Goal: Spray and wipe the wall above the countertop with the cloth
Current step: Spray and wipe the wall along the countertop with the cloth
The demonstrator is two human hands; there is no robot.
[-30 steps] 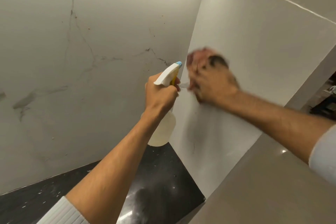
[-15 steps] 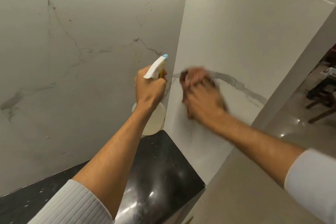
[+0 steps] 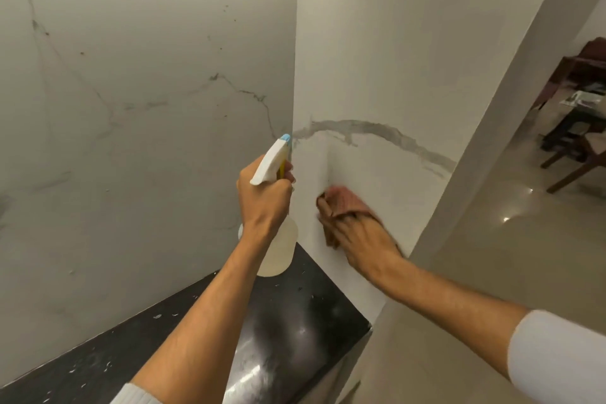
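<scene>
My left hand [image 3: 264,203] grips the neck of a translucent spray bottle [image 3: 278,249] with a white trigger head and blue nozzle, its tip pointing up toward the wall corner. My right hand [image 3: 360,239] presses a reddish-brown cloth [image 3: 341,202] flat against the white marble side wall [image 3: 393,59], low down, just above the black countertop [image 3: 295,321]. The cloth bunches out past my fingertips. A grey vein arcs across the side wall above the cloth. The back wall [image 3: 147,75] to the left carries thin dark veins and small specks.
The countertop bears scattered white flecks and a glossy reflection. A beige wall edge [image 3: 511,115] bounds the side wall on the right. Beyond it lie a shiny tiled floor [image 3: 524,223] and dark wooden furniture [image 3: 577,128].
My right hand has swept the cloth down the side wall, from above the grey vein to near the countertop. My left hand kept holding the bottle in about the same place.
</scene>
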